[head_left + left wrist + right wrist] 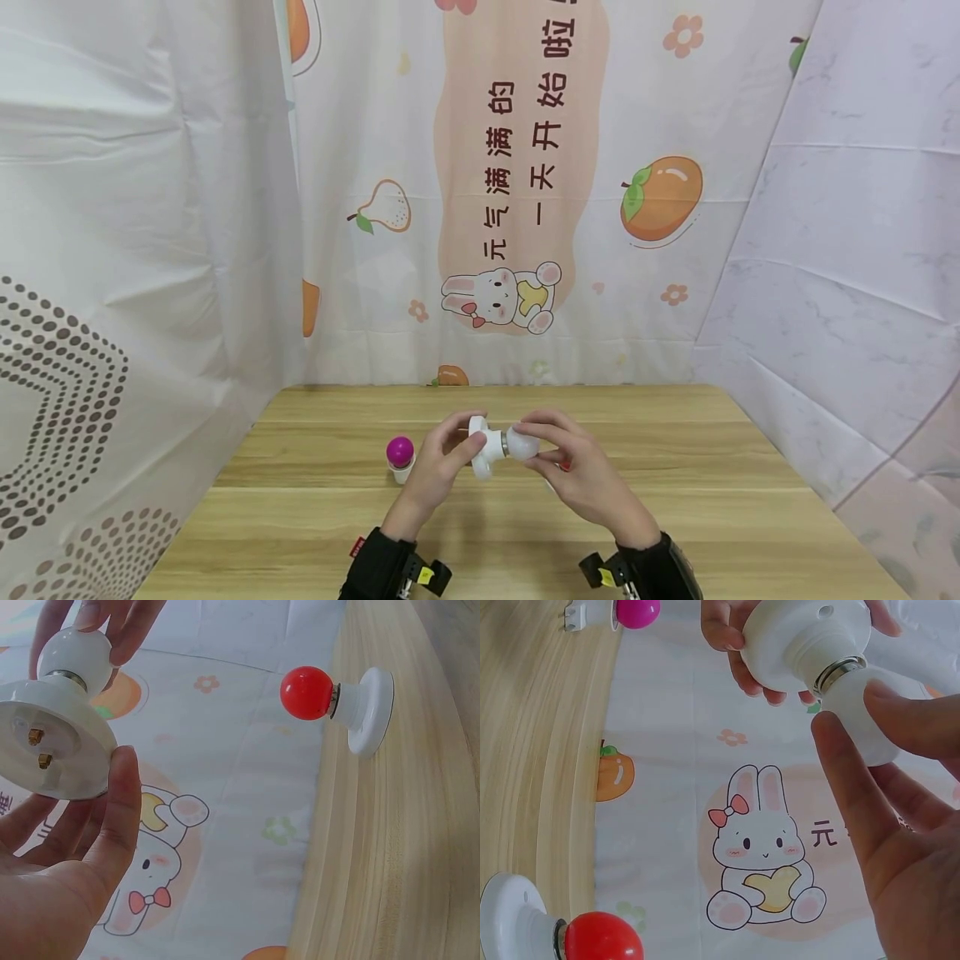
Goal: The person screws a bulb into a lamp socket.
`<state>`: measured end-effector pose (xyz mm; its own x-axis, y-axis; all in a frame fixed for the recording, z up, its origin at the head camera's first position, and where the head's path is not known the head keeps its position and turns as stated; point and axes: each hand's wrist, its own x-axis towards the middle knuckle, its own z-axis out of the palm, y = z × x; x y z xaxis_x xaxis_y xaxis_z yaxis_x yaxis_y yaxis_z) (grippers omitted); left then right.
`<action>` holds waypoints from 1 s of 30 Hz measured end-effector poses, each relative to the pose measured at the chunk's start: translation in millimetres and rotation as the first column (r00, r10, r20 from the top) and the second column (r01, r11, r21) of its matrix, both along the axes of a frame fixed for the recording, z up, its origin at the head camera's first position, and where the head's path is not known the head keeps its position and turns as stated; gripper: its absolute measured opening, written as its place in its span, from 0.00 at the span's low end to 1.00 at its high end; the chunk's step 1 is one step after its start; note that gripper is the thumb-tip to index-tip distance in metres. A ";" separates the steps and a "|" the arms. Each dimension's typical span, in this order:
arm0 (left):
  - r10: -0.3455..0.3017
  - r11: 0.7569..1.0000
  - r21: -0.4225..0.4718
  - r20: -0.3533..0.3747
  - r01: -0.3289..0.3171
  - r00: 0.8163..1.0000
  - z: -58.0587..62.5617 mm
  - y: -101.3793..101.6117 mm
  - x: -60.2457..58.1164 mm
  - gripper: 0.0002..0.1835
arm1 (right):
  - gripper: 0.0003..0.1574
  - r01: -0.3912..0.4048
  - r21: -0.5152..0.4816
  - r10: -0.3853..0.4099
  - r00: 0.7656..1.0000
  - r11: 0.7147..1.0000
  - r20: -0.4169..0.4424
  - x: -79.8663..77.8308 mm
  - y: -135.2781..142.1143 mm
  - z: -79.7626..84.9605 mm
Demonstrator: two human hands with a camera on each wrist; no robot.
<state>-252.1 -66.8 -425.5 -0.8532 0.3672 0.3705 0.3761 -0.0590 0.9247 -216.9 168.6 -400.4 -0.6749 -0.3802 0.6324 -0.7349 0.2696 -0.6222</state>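
Note:
Above the table, my left hand [440, 460] grips the round base of a white lamp socket [491, 447] by its rim. My right hand [583, 471] pinches a white light bulb [522, 442] between thumb and fingers. The bulb's metal cap sits at the socket's mouth, with a ring of metal still showing in the right wrist view. Brass screws [35, 736] show on the socket's underside, which faces the left wrist camera. Behind my right hand, mostly hidden in the head view, a red bulb [306, 693] stands in another white socket [371, 712].
On the table's left stands a magenta bulb [401, 452] in a white holder [402, 472]. The wooden tabletop [315, 533] runs back to a printed curtain [375, 333]. Pale cloth hangs along both sides.

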 end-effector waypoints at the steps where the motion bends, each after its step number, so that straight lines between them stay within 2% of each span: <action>1: 0.000 1.000 0.000 -0.001 0.000 1.000 0.1 0.0 0.1 0.21 | 0.30 0.003 -0.001 -0.003 1.000 1.000 0.002 0.2 -0.1 0.2; 22: -0.009 1.000 0.006 -0.017 0.009 1.000 -0.1 -0.6 0.7 0.21 | 0.30 0.045 0.008 -0.046 0.996 0.999 0.070 0.8 0.1 0.9; 30: -0.015 1.000 -0.007 -0.036 0.014 0.999 -0.1 -0.7 0.9 0.21 | 0.27 0.049 0.022 -0.051 0.996 0.999 0.069 1.0 1.5 1.6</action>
<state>-251.1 -67.5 -425.5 -0.8340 0.3818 0.3984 0.4082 -0.0588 0.9110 -215.9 170.1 -398.8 -0.7357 -0.3571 0.5755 -0.6751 0.3181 -0.6656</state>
